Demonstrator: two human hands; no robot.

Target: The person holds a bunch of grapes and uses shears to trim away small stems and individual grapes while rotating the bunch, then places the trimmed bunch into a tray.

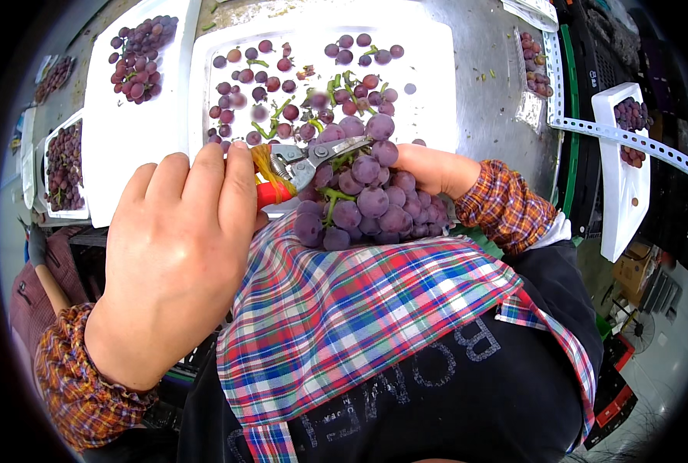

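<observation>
My left hand (pixel 188 243) is wrapped around the red handles of pruning shears (pixel 319 153), which have yellow bands wound near the spring. Their narrow blades reach across the top of a bunch of purple grapes (pixel 373 202), close to its green stems. At the bunch's right side, my right hand (pixel 436 169) holds it, its fingers mostly hidden behind the grapes. The bunch hangs in front of my plaid apron (pixel 367 289). Just beyond it, loose grapes and cut green stem pieces lie scattered in a white foam tray (pixel 436 116).
Left of the tray, a grape bunch (pixel 141 61) lies on a white foam lid or tray (pixel 124 139). A foam box of darker grapes (pixel 65 168) stands farther left. On the right are a packed clear container (pixel 535 63), a perforated metal strip (pixel 627 136) and another foam tray (pixel 607 173).
</observation>
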